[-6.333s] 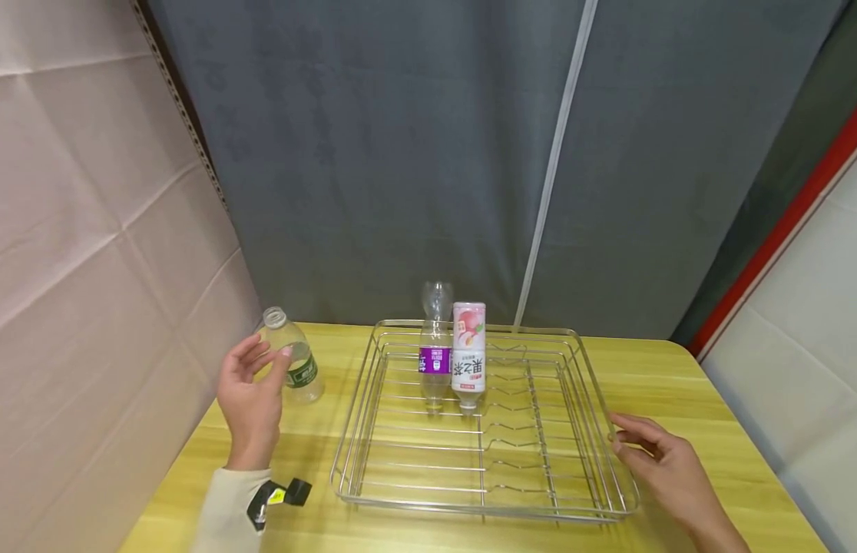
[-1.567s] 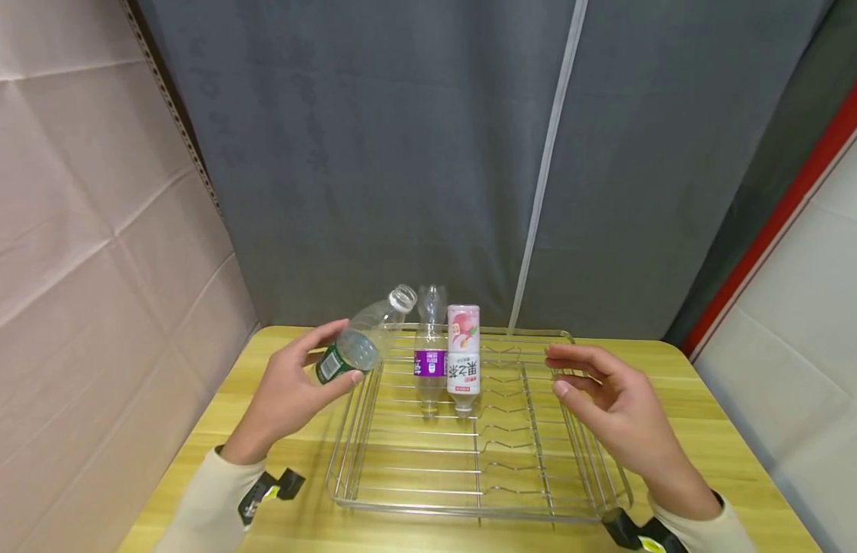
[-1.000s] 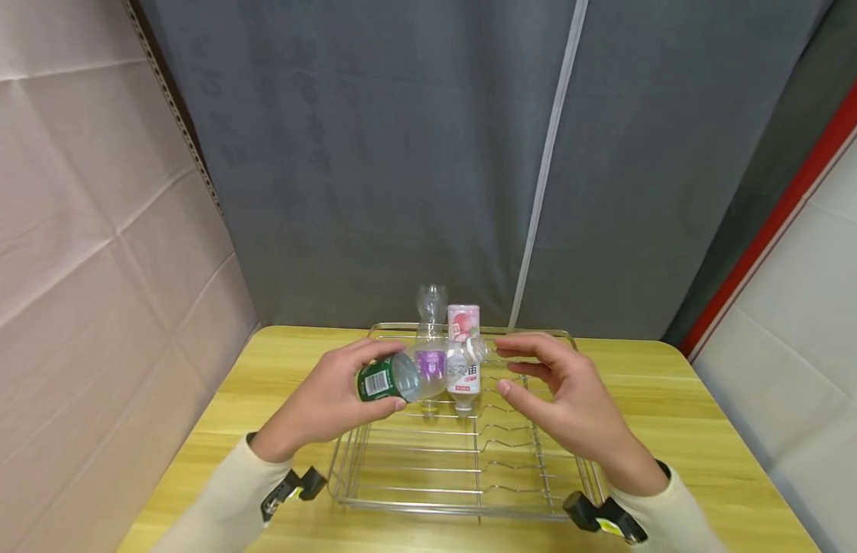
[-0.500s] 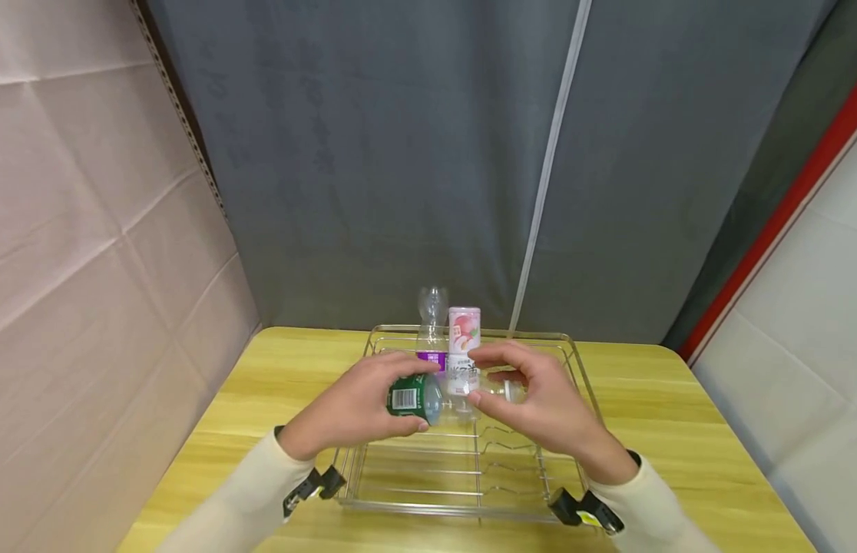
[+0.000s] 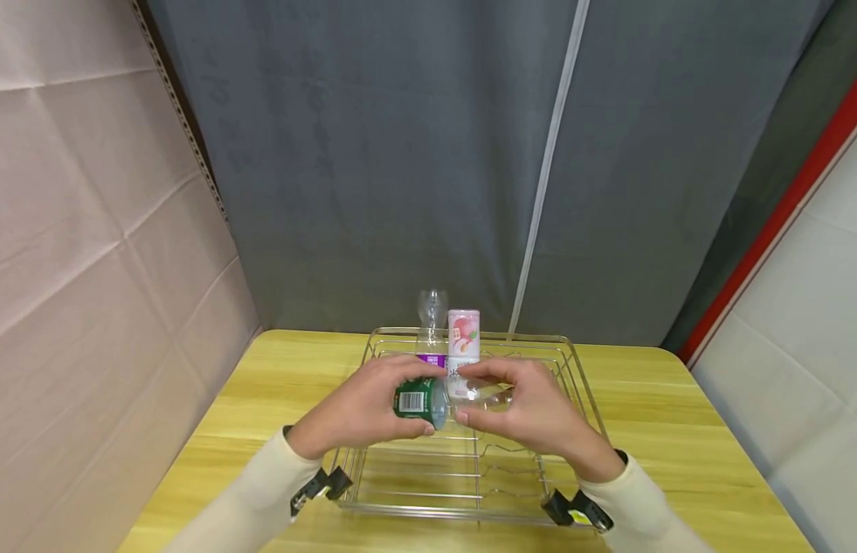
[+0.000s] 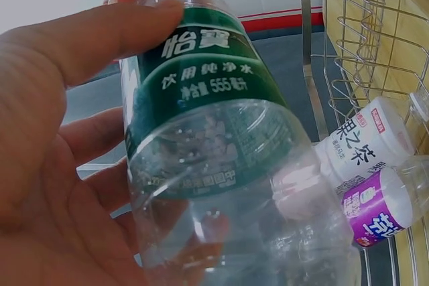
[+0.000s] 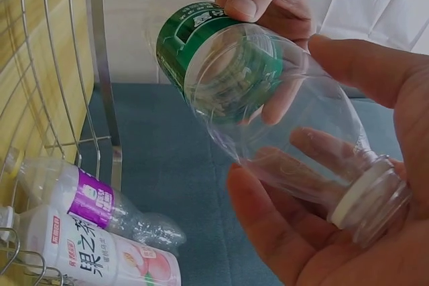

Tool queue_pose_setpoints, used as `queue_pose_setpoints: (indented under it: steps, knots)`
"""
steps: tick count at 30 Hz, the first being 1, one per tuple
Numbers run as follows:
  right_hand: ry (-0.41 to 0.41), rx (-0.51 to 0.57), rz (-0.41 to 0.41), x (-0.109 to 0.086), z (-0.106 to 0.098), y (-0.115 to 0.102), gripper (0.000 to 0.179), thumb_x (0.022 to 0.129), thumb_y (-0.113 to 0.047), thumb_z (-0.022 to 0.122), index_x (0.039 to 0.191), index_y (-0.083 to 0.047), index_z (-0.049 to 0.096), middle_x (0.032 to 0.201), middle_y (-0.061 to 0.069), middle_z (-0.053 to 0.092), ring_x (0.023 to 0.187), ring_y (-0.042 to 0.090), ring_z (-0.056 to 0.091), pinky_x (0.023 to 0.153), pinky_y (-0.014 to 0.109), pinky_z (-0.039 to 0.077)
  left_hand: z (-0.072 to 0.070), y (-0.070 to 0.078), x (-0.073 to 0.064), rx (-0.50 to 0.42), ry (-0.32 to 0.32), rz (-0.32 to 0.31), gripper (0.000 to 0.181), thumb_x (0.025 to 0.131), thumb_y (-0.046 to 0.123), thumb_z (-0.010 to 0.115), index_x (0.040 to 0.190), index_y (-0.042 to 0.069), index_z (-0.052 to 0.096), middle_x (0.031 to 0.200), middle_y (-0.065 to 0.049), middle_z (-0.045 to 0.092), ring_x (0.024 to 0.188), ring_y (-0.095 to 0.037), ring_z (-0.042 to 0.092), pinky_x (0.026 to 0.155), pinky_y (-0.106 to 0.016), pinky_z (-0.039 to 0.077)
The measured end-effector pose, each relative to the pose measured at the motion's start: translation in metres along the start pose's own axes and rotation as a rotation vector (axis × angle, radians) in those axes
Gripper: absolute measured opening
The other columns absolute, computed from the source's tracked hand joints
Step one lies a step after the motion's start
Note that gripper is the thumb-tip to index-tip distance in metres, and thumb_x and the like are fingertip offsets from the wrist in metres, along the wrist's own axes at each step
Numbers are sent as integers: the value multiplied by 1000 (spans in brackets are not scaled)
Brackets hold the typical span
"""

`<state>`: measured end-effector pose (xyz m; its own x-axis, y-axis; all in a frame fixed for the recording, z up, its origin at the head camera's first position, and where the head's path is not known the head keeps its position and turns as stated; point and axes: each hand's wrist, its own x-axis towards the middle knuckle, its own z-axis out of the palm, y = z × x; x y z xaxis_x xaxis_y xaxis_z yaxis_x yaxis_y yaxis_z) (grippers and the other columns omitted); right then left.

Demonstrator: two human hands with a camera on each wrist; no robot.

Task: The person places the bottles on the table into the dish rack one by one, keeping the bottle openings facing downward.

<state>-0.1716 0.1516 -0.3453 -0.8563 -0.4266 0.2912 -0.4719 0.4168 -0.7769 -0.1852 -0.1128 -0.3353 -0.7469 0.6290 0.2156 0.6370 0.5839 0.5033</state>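
Over the wire rack (image 5: 401, 509), both hands hold a clear plastic water bottle (image 5: 412, 402) lying sideways in the air. My left hand (image 5: 362, 403) grips its base end at the green label, thumb across the label in the left wrist view. At the neck end, my right hand (image 5: 539, 407) has thumb and fingers around the clear shoulder; the right wrist view shows the bare neck with a white ring (image 7: 355, 195). Behind the hands, a purple-labelled clear bottle (image 5: 431, 311) and a white-and-pink peach tea bottle (image 5: 464, 334) lean neck-down in the rack, side by side.
The rack stands on a yellow wood-grain table (image 5: 670, 430). A grey curtain (image 5: 401, 169) hangs close behind the table's far edge. Pale fabric walls (image 5: 110, 269) close in the left and right sides. Small black cameras (image 5: 328, 485) sit on both wrists.
The left hand has lifted the water bottle from the table's left side, tipped it sideways and carried it over the rack. The right hand has left the rack's right edge and taken the neck end.
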Motion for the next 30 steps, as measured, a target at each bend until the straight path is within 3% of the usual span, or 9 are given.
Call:
queue_pose_setpoints:
  steps: [12, 17, 22, 30]
  knots:
    - [35, 36, 19, -3, -1, 3, 47, 81, -26, 93, 122, -10, 77, 118, 6, 79, 102, 18, 77, 82, 27, 65, 0, -3, 1, -58, 11, -17, 71, 78, 32, 95, 142, 22, 67, 143, 2, 68, 121, -16, 66, 102, -39, 56]
    - [60, 48, 12, -6, -2, 4, 45, 81, -27, 93, 120, -10, 78, 119, 6, 79, 102, 20, 76, 83, 29, 66, -5, -7, -2, -123, 50, -49, 74, 78, 41, 95, 143, 24, 66, 137, 5, 71, 120, -18, 67, 104, -45, 56]
    - [87, 79, 31, -10, -6, 2, 44, 83, -27, 92, 121, -9, 78, 121, 11, 78, 98, 22, 77, 82, 29, 66, -10, -14, -8, -204, 155, -85, 68, 79, 43, 93, 140, 26, 68, 139, 9, 69, 128, -21, 64, 112, -56, 51]
    - [185, 132, 58, -14, -11, 0, 45, 82, -19, 92, 123, -7, 77, 119, 13, 79, 86, 15, 77, 70, 32, 67, -10, -26, -17, -375, 417, -164, 62, 89, 29, 87, 145, 21, 62, 146, 3, 64, 138, -24, 59, 118, -55, 48]
